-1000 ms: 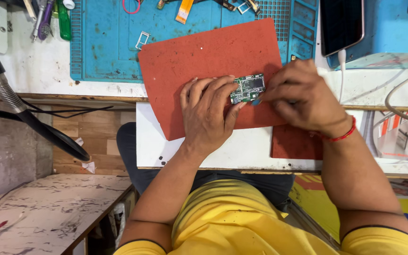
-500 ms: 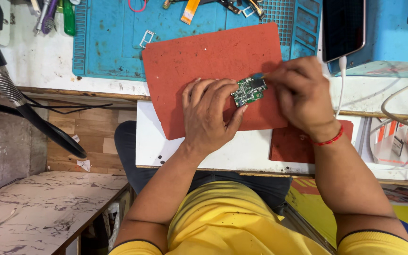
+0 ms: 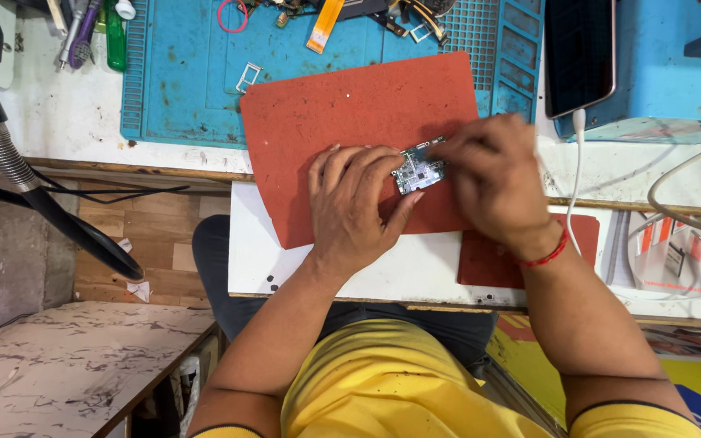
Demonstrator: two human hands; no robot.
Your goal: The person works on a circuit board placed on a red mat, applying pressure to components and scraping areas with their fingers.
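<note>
A small green circuit board (image 3: 418,169) lies on a red-brown mat (image 3: 342,122). My left hand (image 3: 354,207) rests flat on the mat, its fingers pressing the board's left edge. Curled fingers of my right hand (image 3: 492,182) pinch the board's right end; the hand is blurred. A red thread band circles that wrist. Whether the right hand also holds a tool is hidden.
A blue work mat (image 3: 188,73) behind carries small metal parts, an orange flex strip (image 3: 323,24) and a red ring. A phone (image 3: 579,53) with a white cable lies at right. Screwdrivers (image 3: 91,32) sit far left. A black lamp arm (image 3: 34,195) crosses the left side.
The view has shifted slightly. My right hand has moved a little left and down along the board's right end, while my left hand stays pressed on the board.
</note>
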